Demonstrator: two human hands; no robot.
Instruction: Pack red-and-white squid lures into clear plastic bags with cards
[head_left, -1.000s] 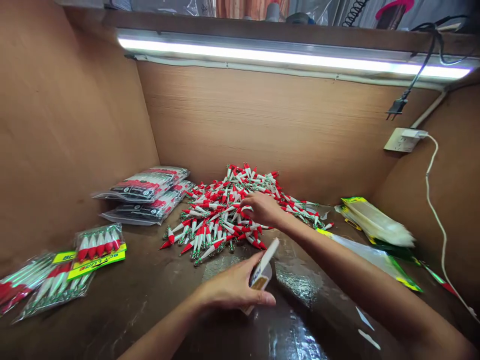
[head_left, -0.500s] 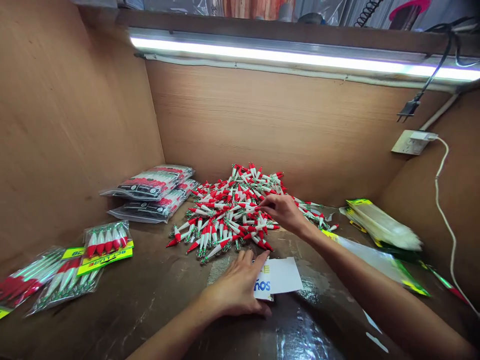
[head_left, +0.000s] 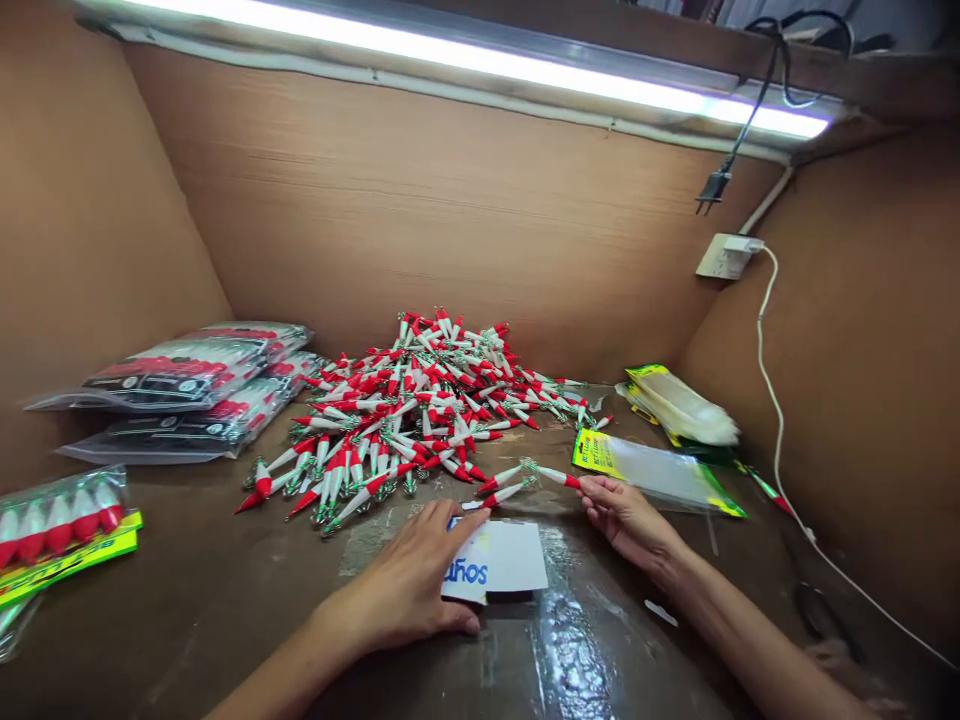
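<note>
My right hand [head_left: 626,520] pinches the red tip of a red-and-white squid jig [head_left: 553,475]. At its green hook end, that jig meets two more squid jigs whose red tips point left; whether the hooks are caught together I cannot tell. My left hand [head_left: 420,570] lies over the left part of a white card [head_left: 517,555] with blue lettering, fingers stretched forward and thumb apart. One jig's red tip lies close to its fingertips. Behind both hands rises a large heap of squid jigs [head_left: 420,400].
Stacked bags of jigs [head_left: 187,385] stand at the left, with a yellow-labelled jig pack [head_left: 67,545] nearer. On the right are an empty yellow-topped bag [head_left: 652,470] and a pile of clear sleeves [head_left: 679,405]. A white cable [head_left: 761,340] hangs from the wall socket [head_left: 726,257].
My right hand has come from the heap toward the right front, drawing out a squid jig with two others at its hooks. My left hand stays on the card. The view has swung right.
</note>
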